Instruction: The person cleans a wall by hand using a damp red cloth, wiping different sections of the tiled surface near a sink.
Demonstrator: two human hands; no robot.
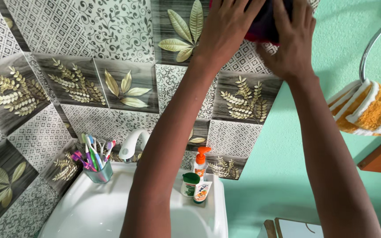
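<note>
Pressed flat against the patterned tile wall [124, 31] at the top edge: a dark red cloth [263, 24], soft and folded, pinned under the left hand [225, 26] and the right hand [294, 42], fingers spread over it rather than curled round it. Below, a glossy white sink [93, 207] with a curved white tap [132, 144]. On its rim, a teal cup [100, 175] stuffed with coloured toothbrushes [92, 152], an orange-capped pump bottle [200, 162], a green-capped tube [190, 183]. Right, a striped orange-and-white towel [369, 110] over a metal ring [373, 44].
</note>
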